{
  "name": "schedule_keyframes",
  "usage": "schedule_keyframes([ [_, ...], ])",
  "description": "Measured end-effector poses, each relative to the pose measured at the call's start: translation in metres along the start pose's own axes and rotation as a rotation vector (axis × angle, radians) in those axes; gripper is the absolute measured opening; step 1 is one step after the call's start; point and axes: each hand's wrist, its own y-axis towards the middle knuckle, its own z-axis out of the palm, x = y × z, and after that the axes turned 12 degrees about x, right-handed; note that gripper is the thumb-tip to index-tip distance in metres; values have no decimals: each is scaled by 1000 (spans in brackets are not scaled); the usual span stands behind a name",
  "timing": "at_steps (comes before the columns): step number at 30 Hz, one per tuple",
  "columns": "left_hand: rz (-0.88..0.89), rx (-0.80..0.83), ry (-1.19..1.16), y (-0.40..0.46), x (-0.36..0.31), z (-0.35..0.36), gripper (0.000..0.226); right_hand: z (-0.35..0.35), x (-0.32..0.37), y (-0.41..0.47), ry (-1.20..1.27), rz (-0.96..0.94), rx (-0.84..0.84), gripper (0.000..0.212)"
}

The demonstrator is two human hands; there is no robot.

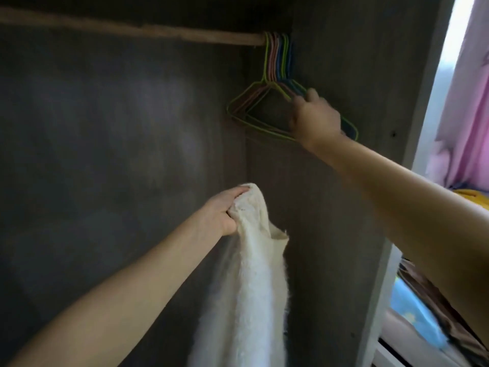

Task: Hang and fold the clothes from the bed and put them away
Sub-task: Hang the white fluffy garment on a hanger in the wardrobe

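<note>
In wardrobe: left hand (222,211) grips white garment (246,287); right hand (315,117) fingers grasp hangers (254,102).

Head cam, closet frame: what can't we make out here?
- Right hand fingertips: behind the hand's back, so whether it grips one of the hangers is unclear.
- Hanger count: wires overlap and blur.
- White garment: lower part cut off by the bottom edge; type unclear. Left hand holds its top.
- Rod: left end runs out of frame.
- Bed items at right: cut by the edge, blurred.
</note>
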Motion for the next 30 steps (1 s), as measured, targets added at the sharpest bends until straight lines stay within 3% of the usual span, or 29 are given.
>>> schedule_keyframes([
  [3,-9,55,20,11,-16,-7,23,7,-5,33,-156,113,91,41],
  [8,-28,82,4,27,-31,-29,22,18,-13,60,-226,157,159,43],
  [13,-54,89,-22,38,-31,-40,32,20,-13,60,-92,101,69,34],
  [17,-67,96,-29,40,-28,-40,28,16,2,53,93,104,8,26],
  [20,-76,87,-32,38,-23,-44,26,24,11,27,354,128,-103,18],
  [23,-94,73,-10,36,-12,-54,29,54,22,-32,793,96,-175,8],
  [27,-146,46,56,34,14,-62,31,69,41,-83,1648,195,25,10],
  [30,-178,-5,88,30,35,-67,29,60,42,-101,1809,229,82,29],
])
